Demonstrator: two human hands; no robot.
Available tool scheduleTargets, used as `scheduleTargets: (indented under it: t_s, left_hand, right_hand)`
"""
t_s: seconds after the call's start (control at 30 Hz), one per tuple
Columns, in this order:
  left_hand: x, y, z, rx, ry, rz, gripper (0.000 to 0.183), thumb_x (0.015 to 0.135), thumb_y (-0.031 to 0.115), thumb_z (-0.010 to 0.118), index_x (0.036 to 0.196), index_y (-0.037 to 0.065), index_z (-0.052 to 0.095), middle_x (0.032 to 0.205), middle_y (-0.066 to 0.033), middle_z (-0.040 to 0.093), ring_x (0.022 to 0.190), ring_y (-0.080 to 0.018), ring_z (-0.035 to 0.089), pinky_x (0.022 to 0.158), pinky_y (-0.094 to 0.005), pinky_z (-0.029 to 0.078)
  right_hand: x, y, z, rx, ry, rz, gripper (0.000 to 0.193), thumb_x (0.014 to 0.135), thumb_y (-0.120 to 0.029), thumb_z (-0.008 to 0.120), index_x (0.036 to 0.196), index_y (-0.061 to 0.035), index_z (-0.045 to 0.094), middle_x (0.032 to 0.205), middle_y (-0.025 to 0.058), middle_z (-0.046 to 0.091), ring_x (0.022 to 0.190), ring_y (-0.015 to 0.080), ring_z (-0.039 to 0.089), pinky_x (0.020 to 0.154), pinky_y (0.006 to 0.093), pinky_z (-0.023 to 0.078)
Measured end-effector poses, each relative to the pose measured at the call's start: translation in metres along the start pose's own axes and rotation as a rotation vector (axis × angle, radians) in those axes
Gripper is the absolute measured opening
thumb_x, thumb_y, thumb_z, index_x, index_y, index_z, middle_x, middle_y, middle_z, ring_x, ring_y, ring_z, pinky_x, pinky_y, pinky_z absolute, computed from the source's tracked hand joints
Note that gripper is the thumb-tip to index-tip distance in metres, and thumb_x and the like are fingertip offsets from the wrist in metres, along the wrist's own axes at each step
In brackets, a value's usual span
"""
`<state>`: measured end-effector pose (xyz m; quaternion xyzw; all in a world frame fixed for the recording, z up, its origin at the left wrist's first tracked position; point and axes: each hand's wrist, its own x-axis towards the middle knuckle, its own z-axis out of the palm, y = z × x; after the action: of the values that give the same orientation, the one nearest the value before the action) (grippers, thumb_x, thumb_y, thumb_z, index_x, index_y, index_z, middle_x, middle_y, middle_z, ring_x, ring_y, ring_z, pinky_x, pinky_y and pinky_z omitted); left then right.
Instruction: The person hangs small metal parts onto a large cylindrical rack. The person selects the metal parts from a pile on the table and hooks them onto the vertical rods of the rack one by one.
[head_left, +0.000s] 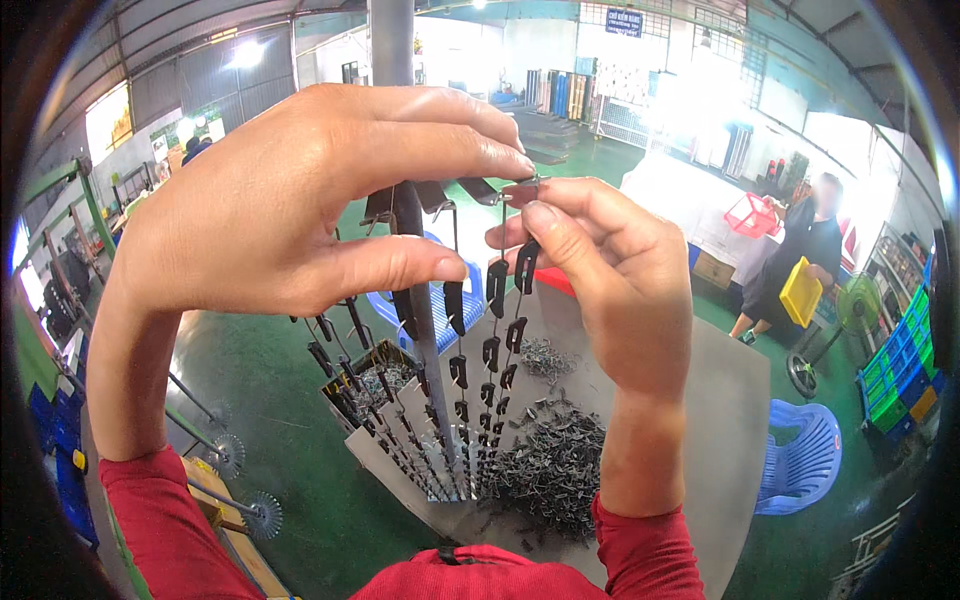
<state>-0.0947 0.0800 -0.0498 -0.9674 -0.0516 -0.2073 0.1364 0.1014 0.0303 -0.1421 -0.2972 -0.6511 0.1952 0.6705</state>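
Observation:
My right hand (pixel 640 275) is raised in front of me, its thumb and fingers pinched on a small black plastic piece (pixel 520 192) at the top of a hanging rack. My left hand (pixel 290 200) reaches across from the left, fingers stretched out and thumb apart. Its fingertips rest against the top of that same piece. Below both hands, long rows of black clips (pixel 497 285) hang on thin wire hooks around a grey metal pole (pixel 428 335). A heap of loose black clips (pixel 550 465) lies on the grey table (pixel 700 410) under them.
A bin (pixel 345 400) of small parts stands left of the pole, beside a blue chair (pixel 385 308). Another blue chair (pixel 800 460) is at the table's right. Farther right, a person (pixel 800 250) holds a yellow tray (pixel 800 292) near a green fan (pixel 860 300).

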Motion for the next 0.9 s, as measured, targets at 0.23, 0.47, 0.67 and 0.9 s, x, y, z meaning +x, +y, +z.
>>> scheduleTargets:
  t_s: [0.23,0.47,0.67,0.9]
  left_hand:
    - [-0.002,0.002,0.001,0.028,0.01,-0.031,0.056,0.076,0.036,0.071,0.121,0.004,0.059,0.12,-0.0178,0.059,0.108,-0.0372,0.059,0.09,-0.0407,0.048]
    - [0.002,0.009,-0.003,0.197,-0.011,-0.065,0.057,0.075,0.033,0.07,0.123,0.004,0.058,0.121,-0.019,0.057,0.11,-0.0381,0.057,0.092,-0.0415,0.046]
    - [0.005,0.011,-0.011,0.064,-0.056,-0.055,0.064,0.072,0.034,0.072,0.127,0.004,0.055,0.124,-0.0204,0.054,0.112,-0.0386,0.055,0.093,-0.0413,0.044]
    - [0.004,-0.002,-0.012,0.066,-0.048,0.102,0.073,0.07,0.042,0.074,0.127,0.001,0.054,0.127,-0.0203,0.053,0.117,-0.0378,0.053,0.097,-0.0422,0.042]
  right_hand:
    - [0.0,0.005,0.008,0.096,0.128,-0.045,0.011,0.091,-0.002,0.055,0.09,0.0048,0.063,0.07,0.0059,0.063,0.061,0.0095,0.06,0.059,0.0215,0.05]
    - [-0.005,0.011,-0.037,-0.072,0.251,0.033,0.014,0.091,-0.007,0.057,0.093,0.0057,0.064,0.071,0.0074,0.064,0.064,0.0111,0.061,0.061,0.023,0.05]
    - [-0.003,0.012,-0.085,-1.235,0.067,0.12,0.023,0.084,-0.012,0.063,0.105,-0.0028,0.065,0.09,0.0153,0.069,0.071,0.0277,0.067,0.068,0.0343,0.052]
    - [-0.007,0.012,-0.034,-0.297,-0.003,-0.099,0.019,0.086,-0.008,0.062,0.103,0.0004,0.065,0.096,0.0113,0.07,0.079,0.0186,0.068,0.067,0.0282,0.052]
